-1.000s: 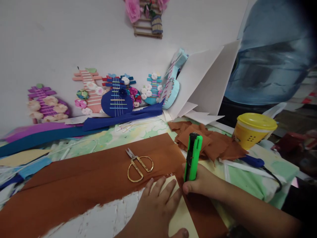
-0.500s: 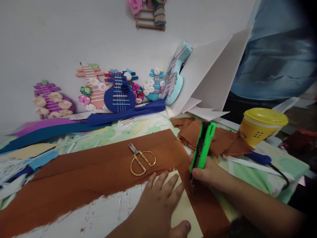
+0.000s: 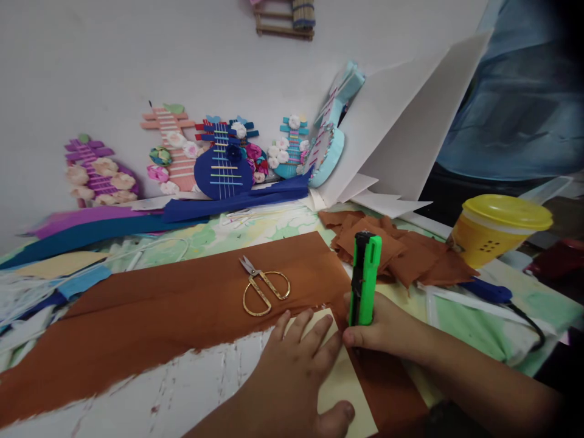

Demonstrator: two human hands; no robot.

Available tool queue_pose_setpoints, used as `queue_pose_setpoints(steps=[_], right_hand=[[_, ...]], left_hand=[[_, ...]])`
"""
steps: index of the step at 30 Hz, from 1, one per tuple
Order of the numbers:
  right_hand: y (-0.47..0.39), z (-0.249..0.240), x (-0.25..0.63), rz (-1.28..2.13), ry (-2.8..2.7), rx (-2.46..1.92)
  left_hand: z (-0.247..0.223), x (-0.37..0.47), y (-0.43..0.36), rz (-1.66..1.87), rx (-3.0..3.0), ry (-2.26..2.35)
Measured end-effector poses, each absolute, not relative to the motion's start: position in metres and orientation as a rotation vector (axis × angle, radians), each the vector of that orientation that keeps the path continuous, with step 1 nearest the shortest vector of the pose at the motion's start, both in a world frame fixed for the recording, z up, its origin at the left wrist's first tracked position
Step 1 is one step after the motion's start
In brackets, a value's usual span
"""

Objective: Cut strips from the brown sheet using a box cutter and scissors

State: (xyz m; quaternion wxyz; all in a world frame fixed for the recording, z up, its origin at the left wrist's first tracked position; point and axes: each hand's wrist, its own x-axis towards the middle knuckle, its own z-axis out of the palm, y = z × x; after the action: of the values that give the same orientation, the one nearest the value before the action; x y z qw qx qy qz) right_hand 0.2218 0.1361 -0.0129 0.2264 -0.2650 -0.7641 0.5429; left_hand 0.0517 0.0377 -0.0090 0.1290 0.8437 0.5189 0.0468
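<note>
My left hand [image 3: 301, 371] lies flat with its fingers spread on a pale yellow card [image 3: 340, 377], which rests on a brown sheet [image 3: 173, 304]. Just right of the card, my right hand [image 3: 383, 328] is wrapped round a green and black utility knife [image 3: 365, 277]. The knife stands nearly upright; its lower end is hidden behind the hand. Gold-handled scissors [image 3: 260, 286] lie on the brown sheet beyond my left fingertips. A white board [image 3: 182, 389] with scored lines shows at the lower left.
Brown scraps [image 3: 387, 243] lie behind the knife. A yellow tub [image 3: 499, 228] and a blue-handled tool [image 3: 488, 291] are at the right. Lute-shaped crafts [image 3: 223, 161] lean on the wall, beside white boards [image 3: 410, 121]. Coloured strips [image 3: 91, 237] lie at the left.
The knife has gone from leaning right to nearly upright, and my right hand has come closer to the card's edge. My left hand stays on the card. The view has shifted slightly.
</note>
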Motion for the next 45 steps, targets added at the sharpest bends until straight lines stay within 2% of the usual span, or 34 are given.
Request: queue_pose_setpoints(steps=[12,23,32,45], right_hand=[[0.139,-0.011,0.225,1.711,-1.864,-0.706],[0.13,-0.012,0.224,1.47,-2.21,-0.754],[0.135,-0.012,0.227,1.593,-2.016,-0.642],[0.137,-0.015,0.232,1.467,-1.915,-0.814]], left_hand=[[-0.007,0.054,0.037,0.109,2.441,1.5],[-0.009,0.053,0.037,0.128,2.454,1.515],[-0.007,0.053,0.039,0.057,2.451,1.502],[-0.008,0.053,0.035,0.111,2.427,1.531]])
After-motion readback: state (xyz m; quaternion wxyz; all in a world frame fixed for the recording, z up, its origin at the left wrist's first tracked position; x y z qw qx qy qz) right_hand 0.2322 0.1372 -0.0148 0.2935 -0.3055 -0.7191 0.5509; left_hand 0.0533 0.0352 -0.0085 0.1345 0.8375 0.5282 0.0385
